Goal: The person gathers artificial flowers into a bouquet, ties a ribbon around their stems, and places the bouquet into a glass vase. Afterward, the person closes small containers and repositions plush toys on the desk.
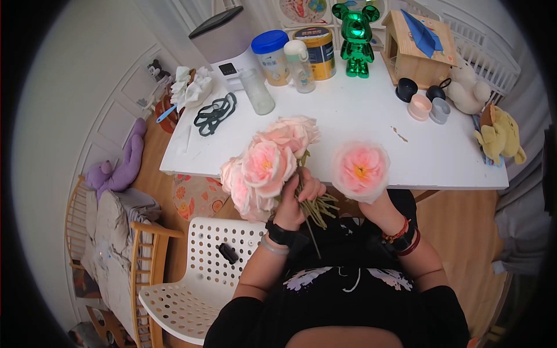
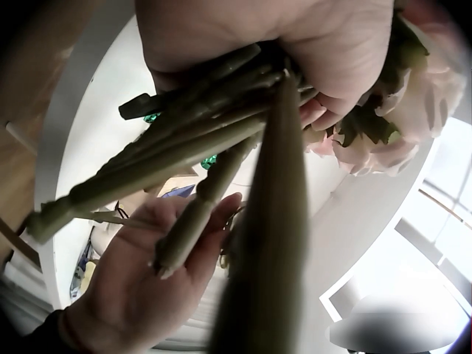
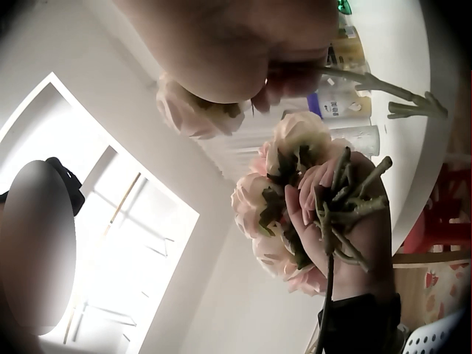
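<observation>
My left hand [image 1: 297, 196] grips a bunch of pink roses [image 1: 266, 163] by the stems, just off the table's front edge. The cut stems [image 2: 158, 166] fan out below that fist in the left wrist view, and one long stem runs close past the camera. To the right, my right hand [image 1: 380, 210] holds a single pink rose [image 1: 361, 167], its bloom facing up. In the right wrist view this rose's stem [image 3: 383, 87] sticks out past curled fingers, with a forked cut end. A gap separates the single rose from the bunch.
On the white table [image 1: 325, 122], a frosted glass vase [image 1: 257, 93] stands behind the bunch, beside a coiled dark strap [image 1: 215, 114]. Tubs, a bottle, a green bear figure [image 1: 357, 43] and small cups [image 1: 419, 107] line the back. A white chair [image 1: 203, 278] sits at left.
</observation>
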The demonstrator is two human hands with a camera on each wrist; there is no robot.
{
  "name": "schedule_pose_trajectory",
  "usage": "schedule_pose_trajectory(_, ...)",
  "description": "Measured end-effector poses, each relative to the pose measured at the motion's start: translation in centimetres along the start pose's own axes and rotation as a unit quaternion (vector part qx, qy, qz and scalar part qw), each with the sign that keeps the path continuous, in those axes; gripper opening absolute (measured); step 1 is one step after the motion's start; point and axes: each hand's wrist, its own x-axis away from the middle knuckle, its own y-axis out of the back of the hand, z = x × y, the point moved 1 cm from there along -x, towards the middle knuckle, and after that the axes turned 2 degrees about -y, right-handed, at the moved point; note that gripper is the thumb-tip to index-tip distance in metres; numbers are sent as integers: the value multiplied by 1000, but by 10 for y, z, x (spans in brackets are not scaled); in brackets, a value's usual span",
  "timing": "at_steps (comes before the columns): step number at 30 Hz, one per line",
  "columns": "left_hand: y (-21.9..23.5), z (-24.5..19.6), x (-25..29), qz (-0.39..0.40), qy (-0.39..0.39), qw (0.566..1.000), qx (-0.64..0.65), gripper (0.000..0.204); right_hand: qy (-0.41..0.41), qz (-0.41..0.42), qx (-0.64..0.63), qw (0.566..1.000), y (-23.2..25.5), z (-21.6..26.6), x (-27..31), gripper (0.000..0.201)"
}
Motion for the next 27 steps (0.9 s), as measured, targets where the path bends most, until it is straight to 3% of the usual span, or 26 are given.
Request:
schedule_pose_trajectory(3, -2, -3, 3, 14, -37, 994, -101, 31, 28, 42, 10, 999, 1, 5, -2, 31)
schedule_pose_trajectory(5, -6, -17, 5, 79, 88, 993, 20, 19, 119, 50, 75, 989, 3, 19, -6, 31)
schedule_pose_trajectory(6, -27, -13, 8, 29, -69, 972, -222, 41, 165, 53, 107, 979, 4, 27, -8, 31)
schedule_pose_trajectory(7, -24, -25, 14, -77, -203, 782, -584, 49, 210, 57, 139, 966, 5, 35, -10, 31)
schedule_pose_trajectory(9, -17, -25, 13, -74, -201, 783, -583, 49, 297, 64, 202, 931, 5, 47, -11, 32)
schedule_pose_trajectory(10, -16, -25, 13, -72, -200, 785, -582, 48, 242, 64, 147, 957, 4, 49, -6, 21)
schedule_pose_trajectory(11, -15, -25, 13, -69, -199, 786, -581, 48, 242, 64, 148, 957, 6, 53, -7, 21)
schedule_pose_trajectory(13, -13, -25, 13, -64, -196, 789, -578, 48, 190, 128, 288, 930, 11, 58, -7, 18)
schedule_pose_trajectory(14, -12, -25, 13, -62, -195, 791, -577, 48, 190, 128, 288, 930, 14, 55, -6, 18)
schedule_pose_trajectory(16, -9, -25, 14, -57, -193, 793, -575, 48, 78, 89, 108, 987, 21, 43, -4, 18)
schedule_pose_trajectory(18, -7, -25, 13, -53, -190, 796, -572, 48, -39, 47, -77, 995, 28, 25, -1, 19)
schedule_pose_trajectory(20, -5, -24, 13, -48, -188, 799, -569, 48, -155, 1, -257, 954, 34, 7, 3, 19)
schedule_pose_trajectory(23, -2, -24, 12, -40, -185, 803, -565, 48, -310, -66, -502, 804, 36, -7, 8, 20)
schedule_pose_trajectory(24, -1, -24, 13, -37, -184, 804, -564, 48, -310, -66, -502, 804, 34, -5, 8, 20)
schedule_pose_trajectory(26, 1, -24, 12, -32, -181, 807, -562, 48, -204, -93, -574, 788, 31, 6, 6, 14)
schedule_pose_trajectory(27, 3, -24, 12, -29, -180, 808, -561, 48, -203, -93, -574, 788, 35, 9, 3, 14)
